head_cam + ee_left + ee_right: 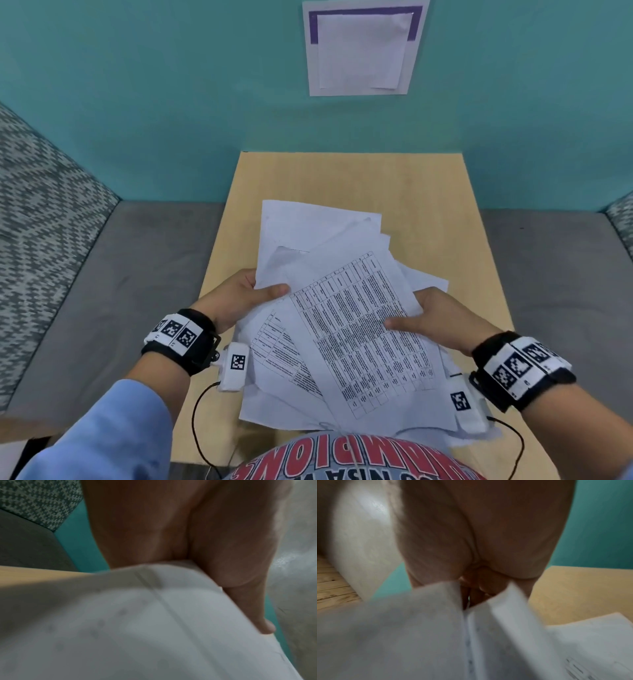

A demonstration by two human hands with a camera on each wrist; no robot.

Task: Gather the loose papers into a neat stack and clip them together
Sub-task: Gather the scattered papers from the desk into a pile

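White sheets, fanned and crooked, make up the papers (342, 308) we see bunched above the wooden table (462, 212), near its front edge. Much of the bundle hides its own parts: the lower sheets show only corners, and the bottom edge runs behind the printed shirt (342, 459) at the frame's foot. The top sheet carries a dense printed grid whose words we cannot read. No clip is in sight on the table.

We see the left hand (239, 294) pinching the papers at their left edge, thumb on top, its fingers hidden beneath. The right hand (435, 318) grips the right edge likewise, thumb laid across the grid. Both wrist views are blurred; in the left one the thumb (240, 574) presses paper, and in the right one curled fingers (481, 588) show between two sheets.

Beyond the table's far edge rises a teal wall (154, 102) with a posted sheet (363, 51), its text unreadable. Grey cushions (102, 308) flank the table on both sides, and a patterned cushion (41, 212) stands left of it. Marker bands (178, 334) wrap both wrists.
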